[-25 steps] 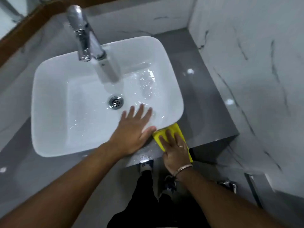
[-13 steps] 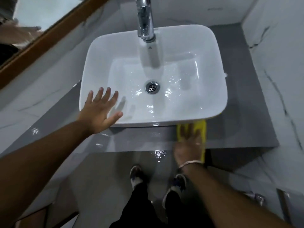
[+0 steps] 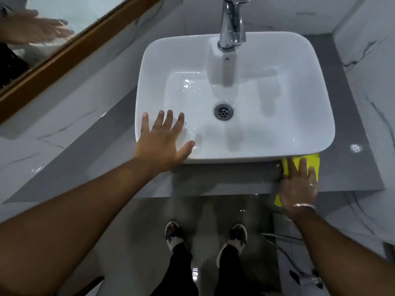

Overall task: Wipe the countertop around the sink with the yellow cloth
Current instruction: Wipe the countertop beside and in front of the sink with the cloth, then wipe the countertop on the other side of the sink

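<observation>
Pressing flat, the right hand pins the cloth on the countertop by the sink's near right corner. The left hand lies spread and empty on the sink's rim. Soft, light and probably damp, the cloth should glide best under a broad palm, not pinched.

A chrome tap stands at the back of the basin, above a round metal drain. A wood-framed mirror hangs upper left. Two pale slip-on shoes stand on the grey floor.
</observation>
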A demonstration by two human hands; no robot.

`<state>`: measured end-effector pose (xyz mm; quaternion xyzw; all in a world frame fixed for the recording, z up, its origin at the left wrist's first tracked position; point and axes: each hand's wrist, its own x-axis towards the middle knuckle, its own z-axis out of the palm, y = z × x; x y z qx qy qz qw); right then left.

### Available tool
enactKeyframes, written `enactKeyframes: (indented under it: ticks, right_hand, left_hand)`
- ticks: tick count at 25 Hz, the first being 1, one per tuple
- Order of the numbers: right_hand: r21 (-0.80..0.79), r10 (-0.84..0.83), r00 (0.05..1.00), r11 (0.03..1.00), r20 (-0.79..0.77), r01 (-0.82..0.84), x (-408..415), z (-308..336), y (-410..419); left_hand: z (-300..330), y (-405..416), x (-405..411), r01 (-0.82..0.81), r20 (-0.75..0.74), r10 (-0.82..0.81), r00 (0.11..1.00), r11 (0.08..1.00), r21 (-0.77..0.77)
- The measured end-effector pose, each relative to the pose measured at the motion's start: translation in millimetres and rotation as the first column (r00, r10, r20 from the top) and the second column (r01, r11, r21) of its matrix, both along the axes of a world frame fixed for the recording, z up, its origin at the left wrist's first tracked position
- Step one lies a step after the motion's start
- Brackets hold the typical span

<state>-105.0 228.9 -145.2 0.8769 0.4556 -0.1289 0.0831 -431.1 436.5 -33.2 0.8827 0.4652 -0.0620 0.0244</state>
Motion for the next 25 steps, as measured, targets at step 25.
enactKeyframes:
  ticks: [25]
  right_hand:
    - [0.043, 0.423, 0.812, 0.895, -0.401, -0.445, -240.4, 45.7, 58.2]
  left_hand:
    - [1.9, 0.0, -4.2, 0.050, 0.037, -0.049, 0.998, 0.998, -0.024]
